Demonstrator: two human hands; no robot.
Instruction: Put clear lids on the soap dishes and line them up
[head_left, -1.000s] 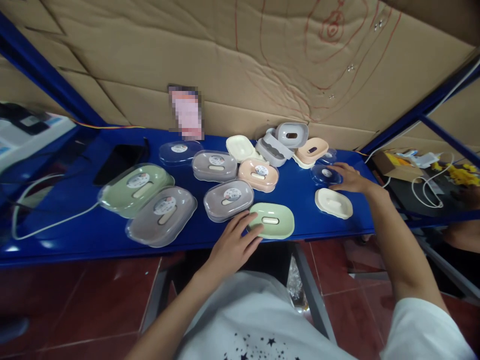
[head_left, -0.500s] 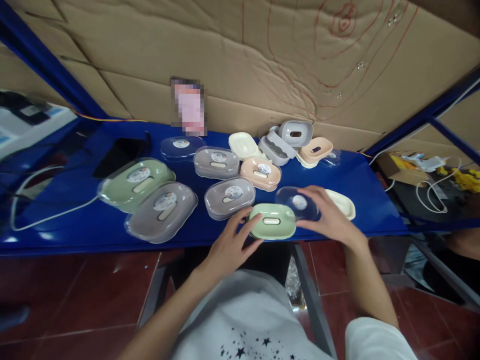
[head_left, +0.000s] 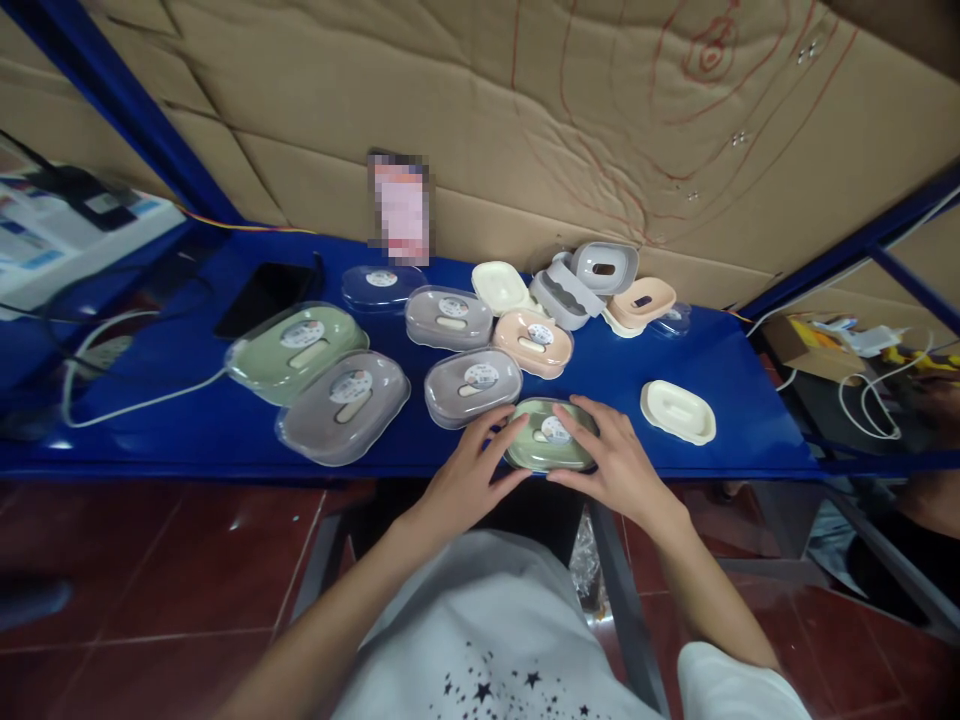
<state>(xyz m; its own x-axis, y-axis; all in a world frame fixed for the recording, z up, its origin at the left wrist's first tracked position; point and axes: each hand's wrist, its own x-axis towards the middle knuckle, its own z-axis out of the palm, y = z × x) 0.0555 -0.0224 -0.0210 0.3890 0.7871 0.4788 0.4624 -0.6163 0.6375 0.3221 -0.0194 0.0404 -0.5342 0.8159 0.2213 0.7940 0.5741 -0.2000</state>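
Observation:
At the front edge of the blue table lies a green soap box (head_left: 525,461), with a clear lid (head_left: 551,408) bearing a round sticker over it. My left hand (head_left: 474,462) grips the box's left end, fingers on top and thumb at the near side. Around the right end, my right hand (head_left: 616,458) holds the lid, its fingers resting on the top and far rim. Whether the lid is fully seated cannot be seen. Just left and behind sits a grey lidded soap box (head_left: 459,398). A cream tray (head_left: 679,412) lies apart on the right.
Grey and green lidded boxes (head_left: 289,360) stand on the left, with a peach lidded box (head_left: 529,352) behind. Loose grey parts (head_left: 566,300), a peach tray (head_left: 646,297) and a clear lid (head_left: 379,288) lie near the cardboard wall (head_left: 300,100). A black phone (head_left: 266,300) and white cable (head_left: 150,400) are left.
My right hand has moved left with the clear lid, from beside the green soap box onto it. The left hand stays at the box's left end. The view has shifted slightly.

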